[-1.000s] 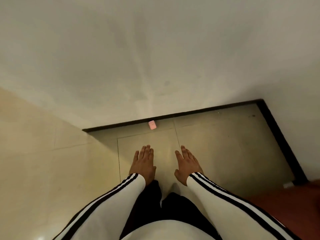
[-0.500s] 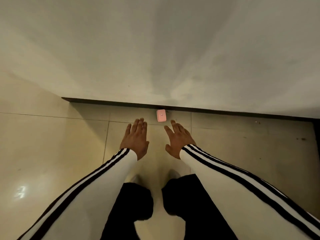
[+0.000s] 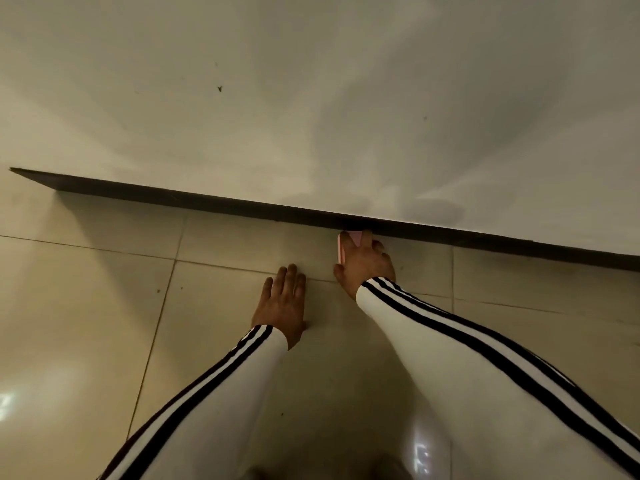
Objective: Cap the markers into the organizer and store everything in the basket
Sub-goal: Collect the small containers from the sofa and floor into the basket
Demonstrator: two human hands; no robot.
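Left of frame centre, the left hand (image 3: 282, 303) lies flat on the floor (image 3: 104, 306), fingers extended, holding nothing. Right of it, the right hand (image 3: 365, 263) closes around a small pink item (image 3: 341, 249) at the dark skirting (image 3: 207, 202); its identity cannot be told. Judged light, rigid and smooth; best pinched across its long edges. No markers, organizer or basket in view.

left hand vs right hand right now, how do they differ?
The right hand reaches to the dark baseboard and covers the small pink object; the left hand sits short of it, on nothing. The left hand's fingers are straight, the right's curled. Both wear white striped sleeves.
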